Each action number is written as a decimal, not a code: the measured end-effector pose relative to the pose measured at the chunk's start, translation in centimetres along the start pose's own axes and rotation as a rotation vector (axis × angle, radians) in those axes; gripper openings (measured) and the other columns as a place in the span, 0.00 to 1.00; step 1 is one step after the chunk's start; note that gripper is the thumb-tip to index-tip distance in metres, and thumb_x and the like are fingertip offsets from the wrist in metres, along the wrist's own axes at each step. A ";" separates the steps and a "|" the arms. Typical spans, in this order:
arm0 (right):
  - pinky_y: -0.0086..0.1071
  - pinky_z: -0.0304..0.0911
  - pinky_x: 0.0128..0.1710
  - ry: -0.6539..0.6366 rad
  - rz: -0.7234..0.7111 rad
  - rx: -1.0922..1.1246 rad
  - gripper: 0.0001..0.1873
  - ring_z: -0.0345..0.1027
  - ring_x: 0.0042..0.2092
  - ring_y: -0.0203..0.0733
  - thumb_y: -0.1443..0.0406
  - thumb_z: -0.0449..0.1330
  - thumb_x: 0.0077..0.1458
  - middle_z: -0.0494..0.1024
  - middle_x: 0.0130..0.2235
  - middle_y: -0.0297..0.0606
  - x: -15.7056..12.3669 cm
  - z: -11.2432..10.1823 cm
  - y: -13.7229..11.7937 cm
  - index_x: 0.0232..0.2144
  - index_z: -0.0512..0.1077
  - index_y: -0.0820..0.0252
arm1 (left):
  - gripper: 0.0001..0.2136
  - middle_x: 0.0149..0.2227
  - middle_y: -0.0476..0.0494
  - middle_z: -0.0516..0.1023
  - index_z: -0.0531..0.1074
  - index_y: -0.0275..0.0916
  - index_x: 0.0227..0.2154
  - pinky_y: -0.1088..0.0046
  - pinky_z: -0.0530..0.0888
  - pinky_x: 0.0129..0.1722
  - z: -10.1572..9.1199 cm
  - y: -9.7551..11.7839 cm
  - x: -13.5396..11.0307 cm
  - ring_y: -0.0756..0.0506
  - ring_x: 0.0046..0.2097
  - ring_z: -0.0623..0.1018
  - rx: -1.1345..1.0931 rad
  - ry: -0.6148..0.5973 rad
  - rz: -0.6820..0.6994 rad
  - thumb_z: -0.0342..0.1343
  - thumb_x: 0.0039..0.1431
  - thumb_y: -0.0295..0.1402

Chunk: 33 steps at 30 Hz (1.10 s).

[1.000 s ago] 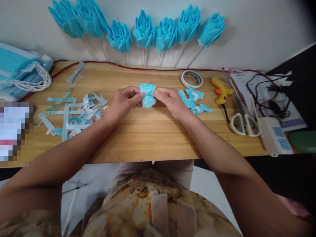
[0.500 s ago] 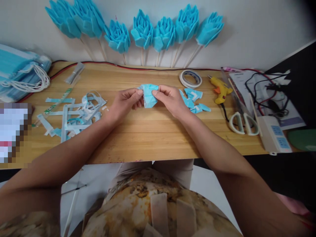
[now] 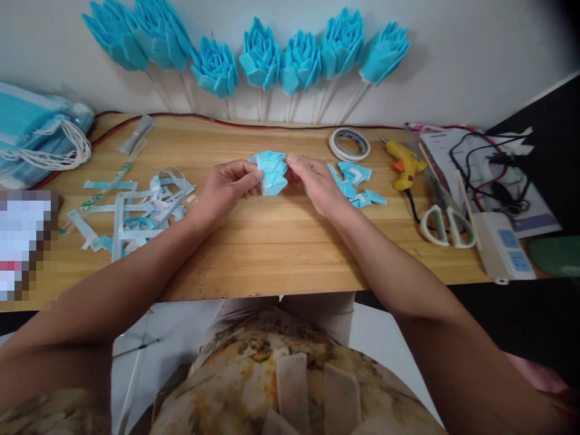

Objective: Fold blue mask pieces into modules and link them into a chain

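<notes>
Above the middle of the table is a piece of folded light-blue mask fabric (image 3: 272, 172), with pointed pleats along its right side. My left hand (image 3: 233, 181) pinches its left edge between thumb and fingers. My right hand (image 3: 315, 181) is at the pleated right edge, its fingers curled against the fabric and its thumb raised off the front. The right fingertips are partly hidden, and a bit of blue shows under that hand. Several small folded blue pieces (image 3: 348, 184) lie on the table just beyond my right hand.
Blue fabric flowers (image 3: 260, 54) on sticks lean along the wall. Cut strips (image 3: 149, 205) and a stack of masks (image 3: 36, 133) are at left. A tape roll (image 3: 348, 145), yellow glue gun (image 3: 404, 163), scissors (image 3: 447, 226) and power strip (image 3: 502, 248) are at right.
My right thumb has come off the front of the blue fabric, and that hand has shifted slightly right. More pleats now show. My left hand keeps its hold.
</notes>
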State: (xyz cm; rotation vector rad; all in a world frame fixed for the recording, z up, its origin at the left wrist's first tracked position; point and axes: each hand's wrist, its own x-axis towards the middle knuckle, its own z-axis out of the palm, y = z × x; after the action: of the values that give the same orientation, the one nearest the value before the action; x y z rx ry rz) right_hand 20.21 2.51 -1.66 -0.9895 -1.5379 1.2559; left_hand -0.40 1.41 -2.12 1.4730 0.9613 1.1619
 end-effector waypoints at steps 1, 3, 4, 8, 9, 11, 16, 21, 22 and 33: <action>0.33 0.62 0.38 -0.022 0.004 -0.008 0.33 0.62 0.35 0.37 0.35 0.61 0.58 0.68 0.28 0.32 -0.1 0.0 -0.1 0.24 0.67 0.56 | 0.13 0.23 0.50 0.77 0.77 0.38 0.25 0.77 0.70 0.27 0.0 0.0 0.0 0.53 0.25 0.72 -0.002 0.009 0.002 0.69 0.60 0.40; 0.32 0.61 0.38 -0.058 0.019 -0.027 0.32 0.61 0.34 0.36 0.36 0.63 0.57 0.67 0.28 0.31 -0.2 0.0 -0.3 0.23 0.68 0.56 | 0.13 0.23 0.50 0.77 0.77 0.38 0.25 0.77 0.70 0.27 0.0 -0.1 0.0 0.53 0.25 0.72 -0.001 0.023 0.004 0.68 0.61 0.39; 0.32 0.61 0.38 -0.070 0.029 -0.035 0.32 0.60 0.34 0.35 0.36 0.65 0.55 0.67 0.28 0.30 -0.3 0.1 -0.3 0.23 0.68 0.57 | 0.13 0.23 0.50 0.77 0.76 0.39 0.25 0.77 0.70 0.27 0.0 -0.1 0.0 0.53 0.25 0.72 0.001 0.022 0.004 0.68 0.62 0.39; 0.32 0.60 0.39 -0.102 0.032 -0.042 0.26 0.61 0.35 0.35 0.42 0.71 0.52 0.70 0.30 0.30 -0.2 0.0 -0.1 0.27 0.73 0.58 | 0.13 0.24 0.49 0.77 0.77 0.39 0.25 0.75 0.70 0.28 0.0 -0.1 0.1 0.52 0.25 0.72 0.005 -0.012 -0.001 0.68 0.62 0.39; 0.32 0.60 0.39 -0.111 0.021 -0.042 0.25 0.61 0.36 0.36 0.43 0.71 0.52 0.71 0.30 0.30 -0.2 0.0 0.0 0.28 0.74 0.58 | 0.13 0.24 0.49 0.77 0.76 0.39 0.25 0.75 0.70 0.28 -0.1 -0.1 0.1 0.52 0.25 0.72 0.010 -0.018 -0.003 0.68 0.63 0.39; 0.32 0.60 0.40 -0.126 0.006 -0.045 0.24 0.62 0.36 0.37 0.44 0.69 0.54 0.72 0.31 0.31 -0.1 -0.1 0.0 0.28 0.74 0.58 | 0.14 0.24 0.49 0.76 0.76 0.39 0.25 0.74 0.70 0.28 -0.1 -0.1 0.1 0.52 0.25 0.73 0.017 -0.020 -0.004 0.67 0.64 0.40; 0.32 0.58 0.37 -0.087 0.029 -0.095 0.26 0.60 0.35 0.37 0.44 0.65 0.59 0.69 0.27 0.32 -0.2 -0.2 -0.4 0.23 0.70 0.57 | 0.15 0.24 0.49 0.76 0.75 0.39 0.25 0.74 0.71 0.28 -0.1 0.0 0.1 0.51 0.26 0.73 0.026 0.007 0.005 0.67 0.64 0.42; 0.32 0.56 0.37 -0.095 0.028 -0.097 0.25 0.58 0.35 0.36 0.44 0.69 0.54 0.68 0.28 0.30 -0.2 -0.1 -0.3 0.25 0.70 0.58 | 0.19 0.25 0.48 0.77 0.76 0.39 0.26 0.75 0.71 0.27 0.0 0.2 0.0 0.51 0.26 0.73 0.039 -0.003 0.019 0.66 0.64 0.49; 0.32 0.55 0.37 -0.076 0.015 -0.100 0.25 0.58 0.35 0.36 0.45 0.69 0.55 0.67 0.28 0.30 -0.2 -0.1 -0.2 0.25 0.69 0.57 | 0.21 0.25 0.47 0.77 0.77 0.39 0.26 0.75 0.70 0.27 0.0 0.2 0.0 0.51 0.26 0.73 0.035 -0.017 0.018 0.65 0.65 0.51; 0.32 0.54 0.36 -0.006 -0.023 -0.136 0.22 0.55 0.33 0.35 0.50 0.66 0.58 0.64 0.27 0.29 -0.1 -0.1 0.1 0.23 0.66 0.57 | 0.15 0.26 0.48 0.78 0.78 0.38 0.29 0.77 0.68 0.25 0.1 0.0 0.0 0.53 0.25 0.72 0.021 -0.063 -0.067 0.71 0.55 0.46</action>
State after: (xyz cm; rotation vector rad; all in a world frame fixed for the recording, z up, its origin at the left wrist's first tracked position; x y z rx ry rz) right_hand 20.35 2.49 -1.81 -1.0520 -1.6523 1.1512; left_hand -0.28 1.36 -2.15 1.4741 0.9750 1.0545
